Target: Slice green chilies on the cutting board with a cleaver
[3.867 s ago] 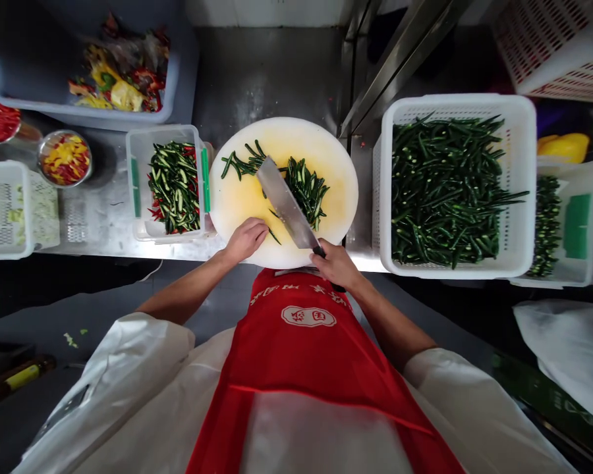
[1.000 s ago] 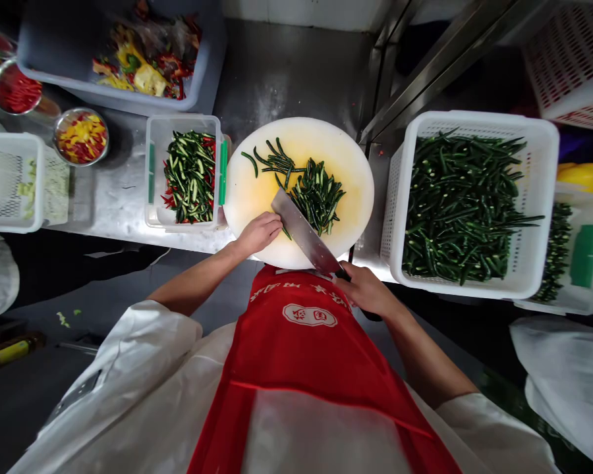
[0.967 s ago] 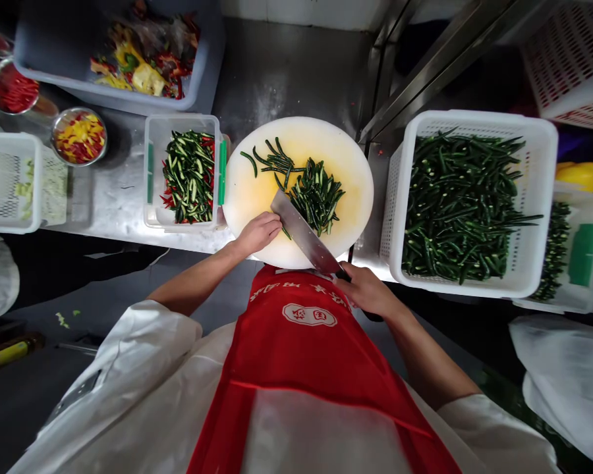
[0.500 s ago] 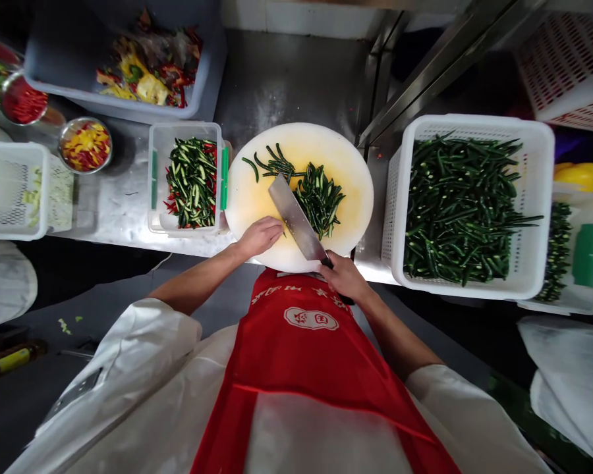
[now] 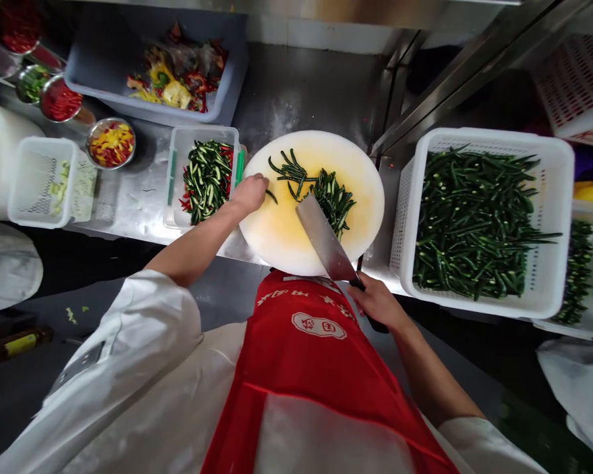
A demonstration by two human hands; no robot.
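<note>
My left hand [image 5: 251, 192] is at the left rim of the round white cutting board [image 5: 271, 237]. Its fingers are closed on a thin green chili pepper [image 5: 271, 196], whose end sticks out over the board. In my right hand [image 5: 375, 299] is the black handle of a cleaver [image 5: 326, 240]. The wide blade slants up and left across the board, its tip corner beside a pile of green chilies [image 5: 333, 197]. Several whole green chilies [image 5: 290, 170] lie fanned out left of that pile.
A clear tub [image 5: 175, 141] of split green chilies and red pieces stands left of the board. On the right is a white basket [image 5: 548, 263] full of green chilies. A grey bin [image 5: 237, 72] of pepper scraps sits behind, with a bowl [image 5: 111, 143] of cut peppers nearby.
My left hand has moved up and left from the board's front to its left rim and taken hold of a chili. The cleaver has shifted slightly right and down with my right hand.
</note>
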